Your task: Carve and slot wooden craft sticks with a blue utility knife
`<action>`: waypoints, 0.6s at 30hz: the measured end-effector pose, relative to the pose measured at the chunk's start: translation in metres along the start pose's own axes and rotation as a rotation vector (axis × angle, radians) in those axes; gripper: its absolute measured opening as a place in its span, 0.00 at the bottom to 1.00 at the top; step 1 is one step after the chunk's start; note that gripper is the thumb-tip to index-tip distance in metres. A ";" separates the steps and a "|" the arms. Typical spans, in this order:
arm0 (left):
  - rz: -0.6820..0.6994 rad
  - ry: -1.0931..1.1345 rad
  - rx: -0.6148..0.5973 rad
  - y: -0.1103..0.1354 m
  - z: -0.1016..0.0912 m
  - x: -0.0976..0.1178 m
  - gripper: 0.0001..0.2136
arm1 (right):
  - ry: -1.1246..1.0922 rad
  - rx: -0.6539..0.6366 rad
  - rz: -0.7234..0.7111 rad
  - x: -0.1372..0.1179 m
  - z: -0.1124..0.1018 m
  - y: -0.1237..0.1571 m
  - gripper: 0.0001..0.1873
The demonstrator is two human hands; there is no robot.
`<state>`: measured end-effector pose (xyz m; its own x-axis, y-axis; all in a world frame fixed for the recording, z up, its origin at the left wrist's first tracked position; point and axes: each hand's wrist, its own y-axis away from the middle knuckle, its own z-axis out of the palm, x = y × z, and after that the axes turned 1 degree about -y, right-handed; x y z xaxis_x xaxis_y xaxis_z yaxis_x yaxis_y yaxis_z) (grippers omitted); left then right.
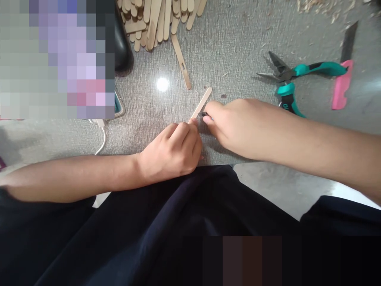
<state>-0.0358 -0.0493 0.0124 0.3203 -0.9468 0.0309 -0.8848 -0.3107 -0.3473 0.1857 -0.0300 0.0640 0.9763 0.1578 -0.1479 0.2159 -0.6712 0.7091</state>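
Observation:
My left hand (175, 149) is closed, with its fingers curled round the lower end of a wooden craft stick (203, 101). That stick slants up to the right just above the table. My right hand (223, 119) pinches a small tool with a thin metal blade (202, 114); most of the tool is hidden by the fingers. The blade's tip meets the stick near my left fingertips. Beyond them lies another craft stick (179, 57) with a narrow slot cut through it.
A pile of craft sticks (154, 26) lies at the far edge. To the right are teal-handled pliers (287, 75), jaws apart, and a pink-handled blade (342, 85). Wood shavings (324, 6) are scattered behind. A white cable (104, 139) and a black object (122, 43) are at left.

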 end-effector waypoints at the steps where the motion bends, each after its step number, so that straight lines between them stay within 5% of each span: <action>1: -0.002 -0.002 0.008 0.000 0.000 0.000 0.23 | -0.003 -0.007 0.004 0.000 0.000 0.000 0.24; 12: 0.018 -0.045 -0.025 0.002 0.002 0.000 0.14 | 0.039 0.014 0.004 0.000 0.004 0.000 0.24; 18: 0.010 -0.050 0.054 0.000 0.003 0.000 0.13 | 0.085 -0.057 0.055 -0.018 -0.012 0.005 0.24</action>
<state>-0.0345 -0.0493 0.0093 0.3293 -0.9440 -0.0189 -0.8688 -0.2951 -0.3976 0.1687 -0.0281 0.0787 0.9816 0.1842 -0.0509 0.1589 -0.6384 0.7532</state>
